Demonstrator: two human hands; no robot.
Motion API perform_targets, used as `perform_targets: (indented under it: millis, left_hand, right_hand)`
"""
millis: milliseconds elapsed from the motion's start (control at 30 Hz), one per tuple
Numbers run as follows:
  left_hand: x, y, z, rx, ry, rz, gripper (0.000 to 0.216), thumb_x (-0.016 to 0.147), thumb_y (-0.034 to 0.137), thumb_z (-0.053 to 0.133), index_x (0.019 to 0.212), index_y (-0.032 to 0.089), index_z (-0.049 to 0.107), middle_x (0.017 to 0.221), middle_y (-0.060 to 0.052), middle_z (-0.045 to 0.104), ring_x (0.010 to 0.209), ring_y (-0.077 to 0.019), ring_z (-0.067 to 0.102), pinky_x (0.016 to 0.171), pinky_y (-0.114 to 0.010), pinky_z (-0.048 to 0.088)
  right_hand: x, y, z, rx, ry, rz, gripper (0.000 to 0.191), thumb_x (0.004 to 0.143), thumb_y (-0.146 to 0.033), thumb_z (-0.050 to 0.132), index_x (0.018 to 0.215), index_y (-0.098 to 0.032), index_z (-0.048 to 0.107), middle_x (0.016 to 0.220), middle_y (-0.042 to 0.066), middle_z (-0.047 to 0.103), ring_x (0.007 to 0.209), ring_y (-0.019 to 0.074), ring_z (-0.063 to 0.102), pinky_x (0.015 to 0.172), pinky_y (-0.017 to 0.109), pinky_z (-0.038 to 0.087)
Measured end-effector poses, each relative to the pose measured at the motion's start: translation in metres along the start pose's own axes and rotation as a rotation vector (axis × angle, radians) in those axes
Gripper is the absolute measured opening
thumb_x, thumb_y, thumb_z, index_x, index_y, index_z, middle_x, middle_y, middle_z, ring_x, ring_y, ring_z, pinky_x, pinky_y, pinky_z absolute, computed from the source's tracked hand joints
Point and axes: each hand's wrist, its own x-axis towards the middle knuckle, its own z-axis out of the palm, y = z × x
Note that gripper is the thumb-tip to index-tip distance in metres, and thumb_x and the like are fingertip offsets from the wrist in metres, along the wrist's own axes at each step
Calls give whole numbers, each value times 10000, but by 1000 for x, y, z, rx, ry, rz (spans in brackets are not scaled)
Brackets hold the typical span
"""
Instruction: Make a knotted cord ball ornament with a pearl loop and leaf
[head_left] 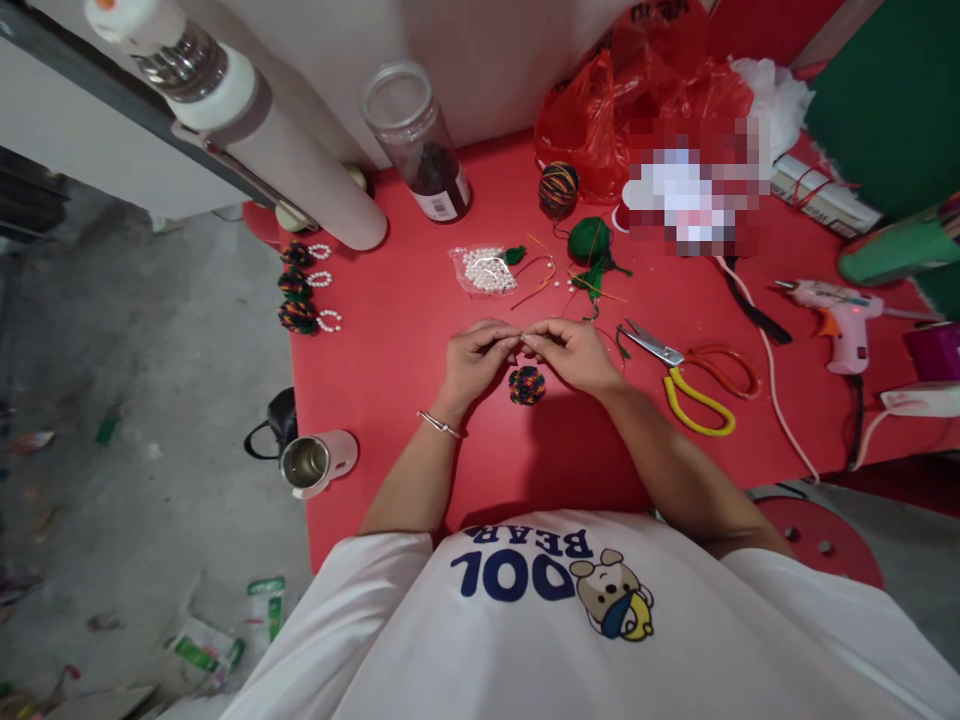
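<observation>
My left hand (480, 358) and my right hand (568, 352) meet above the red table, both closed in a pinch with fingertips touching or nearly so. What they pinch is too small to make out. Just below the fingertips lies a multicoloured crocheted piece (526, 385), round and bumpy. Right of my right hand rest open scissors (679, 368) with one red and one yellow handle. Beyond the hands are a clear bag of white beads (489, 271), a green yarn ball (589, 240) and a multicoloured yarn ball (559, 188).
At the left edge sit several crocheted pieces with bead loops (298, 314). A steel mug (319, 463), a tall grey flask (300, 150) and a jar (431, 150) stand on the table (375, 400). To the right are a pink glue gun (844, 318), its cable and a red plastic bag (592, 120).
</observation>
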Motion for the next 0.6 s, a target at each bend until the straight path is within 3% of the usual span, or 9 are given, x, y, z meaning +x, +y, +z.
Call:
perform_targets:
  millis: [300,600]
  left_hand:
    - [0,4,0,426,-34,279,185,1031,262,637,922,183,765,835,-54,746,785,-155,683,749,-295,540]
    - [-2,6,-1,501,-4,202,205,1048,313,596,917,192,698,873,-54,700,816,-178,637,769,-319,513]
  right_hand:
    - [-1,-2,1,-83,19,14,177,930,-387,707,897,-228,780,859,28,809,769,171,727,754,294,577]
    - [-3,-6,-2,-223,22,-59,202,913,-363,673,967,-202,783,855,31,788,703,148,645,691,275,520]
